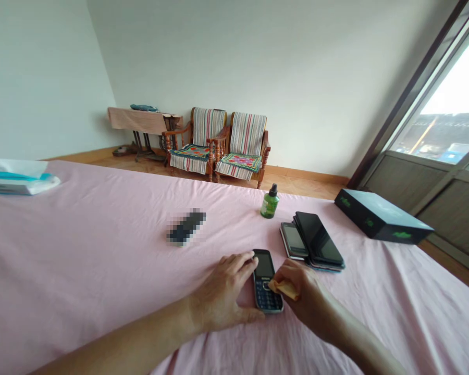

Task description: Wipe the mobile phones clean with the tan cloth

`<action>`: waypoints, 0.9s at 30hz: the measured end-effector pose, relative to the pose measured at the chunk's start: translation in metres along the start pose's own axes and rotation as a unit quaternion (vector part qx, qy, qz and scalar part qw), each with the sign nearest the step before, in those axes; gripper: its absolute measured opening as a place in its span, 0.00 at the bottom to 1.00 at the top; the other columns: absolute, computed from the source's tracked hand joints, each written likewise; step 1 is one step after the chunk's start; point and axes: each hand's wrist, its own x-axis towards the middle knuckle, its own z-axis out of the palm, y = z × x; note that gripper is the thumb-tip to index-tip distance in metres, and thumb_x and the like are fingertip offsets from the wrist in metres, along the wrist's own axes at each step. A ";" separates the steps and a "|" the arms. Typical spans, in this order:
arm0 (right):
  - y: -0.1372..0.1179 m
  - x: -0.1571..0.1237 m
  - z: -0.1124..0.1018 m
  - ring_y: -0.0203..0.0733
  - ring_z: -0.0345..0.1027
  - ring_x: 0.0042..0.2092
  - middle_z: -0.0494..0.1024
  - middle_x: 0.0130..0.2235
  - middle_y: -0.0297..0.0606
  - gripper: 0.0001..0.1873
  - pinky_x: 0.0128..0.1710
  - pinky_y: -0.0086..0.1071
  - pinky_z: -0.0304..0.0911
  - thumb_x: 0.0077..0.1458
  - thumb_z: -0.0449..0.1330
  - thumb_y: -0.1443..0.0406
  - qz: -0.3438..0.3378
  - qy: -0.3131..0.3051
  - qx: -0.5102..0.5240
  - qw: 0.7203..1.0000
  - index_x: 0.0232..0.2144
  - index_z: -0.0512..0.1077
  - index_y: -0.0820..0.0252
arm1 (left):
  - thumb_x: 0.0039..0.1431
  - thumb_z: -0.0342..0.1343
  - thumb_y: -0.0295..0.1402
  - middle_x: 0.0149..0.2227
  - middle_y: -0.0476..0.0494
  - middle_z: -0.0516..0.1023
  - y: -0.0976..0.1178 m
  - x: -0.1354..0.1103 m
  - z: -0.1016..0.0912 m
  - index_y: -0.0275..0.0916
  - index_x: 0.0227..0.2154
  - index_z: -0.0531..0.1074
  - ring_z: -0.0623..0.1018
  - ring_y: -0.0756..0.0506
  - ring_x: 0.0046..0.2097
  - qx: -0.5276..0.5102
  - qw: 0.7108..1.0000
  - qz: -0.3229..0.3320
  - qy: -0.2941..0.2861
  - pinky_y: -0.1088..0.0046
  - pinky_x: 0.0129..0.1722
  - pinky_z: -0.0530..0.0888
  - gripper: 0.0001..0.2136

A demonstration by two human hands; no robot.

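Note:
A dark keypad phone [264, 265] lies face up on the pink cloth. My left hand [222, 291] grips it along the left side, fingertips at its upper corner and thumb by its lower edge. In my right hand [303, 286] is a bunched yellowish cloth [285, 289], pinched and pressed on the keys just under the screen. To the right of the phone lie a grey-screened phone [296, 239] and a stack of dark flat devices [320, 242]. A pixelated phone-shaped object [186, 227] rests at the upper left; its details cannot be made out.
A green bottle with a black cap [269, 202] stands behind the phones. A black box [379, 216] sits at the right edge, and a tissue pack [19, 179] at the far left. Beyond the pink-covered surface [101, 250] are two wooden chairs [240, 151] and a draped table [138, 120].

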 end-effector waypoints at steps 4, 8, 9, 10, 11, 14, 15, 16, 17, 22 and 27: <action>-0.005 -0.005 0.005 0.35 0.65 0.30 0.71 0.28 0.35 0.11 0.30 0.27 0.55 0.51 0.54 0.79 -0.013 -0.012 0.022 1.000 0.23 0.70 0.62 | 0.45 0.65 0.50 0.60 0.31 0.64 0.001 0.000 -0.002 0.34 0.58 0.63 0.65 0.33 0.59 0.000 1.000 0.007 0.008 0.53 0.58 0.62 0.39; -0.017 -0.003 0.011 0.34 0.65 0.31 0.71 0.30 0.35 0.13 0.30 0.26 0.55 0.51 0.53 0.80 -0.040 0.002 0.037 0.999 0.22 0.69 0.62 | 0.43 0.67 0.46 0.59 0.32 0.65 0.001 0.001 -0.001 0.36 0.57 0.64 0.66 0.33 0.58 -0.001 1.000 0.015 0.020 0.53 0.57 0.64 0.38; -0.017 -0.003 0.013 0.34 0.65 0.31 0.71 0.30 0.35 0.13 0.30 0.25 0.55 0.50 0.53 0.80 -0.038 0.009 0.033 0.999 0.22 0.69 0.62 | 0.43 0.67 0.45 0.59 0.33 0.65 0.000 0.001 0.000 0.37 0.56 0.64 0.67 0.33 0.58 0.001 1.000 0.019 0.025 0.53 0.56 0.64 0.38; -0.016 -0.004 0.014 0.34 0.65 0.30 0.71 0.29 0.35 0.13 0.29 0.25 0.55 0.49 0.53 0.81 -0.032 0.019 0.026 0.999 0.22 0.69 0.62 | 0.43 0.68 0.45 0.59 0.32 0.65 -0.001 0.001 0.001 0.37 0.57 0.64 0.67 0.34 0.58 0.003 0.999 0.023 0.028 0.54 0.56 0.64 0.38; -0.014 -0.006 0.014 0.34 0.65 0.30 0.70 0.29 0.34 0.13 0.29 0.25 0.55 0.48 0.53 0.81 -0.024 0.031 0.019 0.999 0.23 0.70 0.62 | 0.42 0.68 0.45 0.59 0.32 0.65 -0.002 0.001 0.002 0.36 0.57 0.64 0.66 0.33 0.58 0.004 0.999 0.027 0.033 0.54 0.57 0.64 0.38; -0.006 -0.012 0.017 0.35 0.66 0.29 0.70 0.28 0.35 0.12 0.28 0.26 0.55 0.45 0.54 0.82 -0.004 0.064 -0.003 0.998 0.24 0.71 0.63 | 0.43 0.67 0.46 0.59 0.30 0.65 -0.005 0.001 0.005 0.34 0.57 0.63 0.65 0.32 0.59 0.003 0.998 0.039 0.041 0.52 0.58 0.63 0.38; -0.004 -0.013 0.017 0.35 0.66 0.29 0.70 0.28 0.35 0.13 0.28 0.26 0.55 0.44 0.54 0.82 -0.003 0.070 -0.008 0.998 0.25 0.71 0.63 | 0.43 0.67 0.46 0.59 0.30 0.65 -0.005 0.001 0.006 0.34 0.57 0.63 0.65 0.32 0.59 0.001 0.998 0.042 0.043 0.52 0.58 0.63 0.38; -0.003 -0.014 0.018 0.36 0.65 0.29 0.70 0.28 0.35 0.13 0.28 0.27 0.54 0.44 0.54 0.82 -0.004 0.074 -0.012 0.997 0.25 0.71 0.63 | 0.43 0.67 0.46 0.58 0.31 0.65 -0.006 0.002 0.007 0.35 0.57 0.64 0.66 0.32 0.59 0.000 0.998 0.045 0.045 0.52 0.58 0.64 0.38; -0.003 -0.014 0.020 0.36 0.65 0.29 0.70 0.28 0.35 0.12 0.28 0.27 0.54 0.44 0.53 0.82 -0.005 0.078 -0.016 0.997 0.24 0.71 0.64 | 0.43 0.67 0.46 0.58 0.31 0.65 -0.007 0.002 0.007 0.35 0.57 0.64 0.67 0.33 0.58 -0.002 0.998 0.047 0.048 0.53 0.57 0.64 0.38; -0.016 -0.007 0.026 0.34 0.64 0.30 0.69 0.29 0.35 0.13 0.29 0.26 0.53 0.45 0.53 0.82 -0.026 0.082 -0.018 0.996 0.23 0.70 0.63 | 0.43 0.68 0.43 0.57 0.32 0.67 -0.011 0.006 0.014 0.36 0.55 0.64 0.69 0.34 0.57 -0.008 0.996 0.058 0.062 0.55 0.57 0.66 0.37; -0.014 -0.009 0.020 0.34 0.65 0.30 0.70 0.29 0.34 0.13 0.29 0.25 0.54 0.45 0.54 0.82 -0.035 0.081 -0.020 0.996 0.24 0.70 0.62 | 0.44 0.67 0.43 0.57 0.31 0.66 -0.013 0.006 0.016 0.35 0.55 0.64 0.69 0.34 0.57 -0.014 0.995 0.065 0.070 0.55 0.57 0.66 0.35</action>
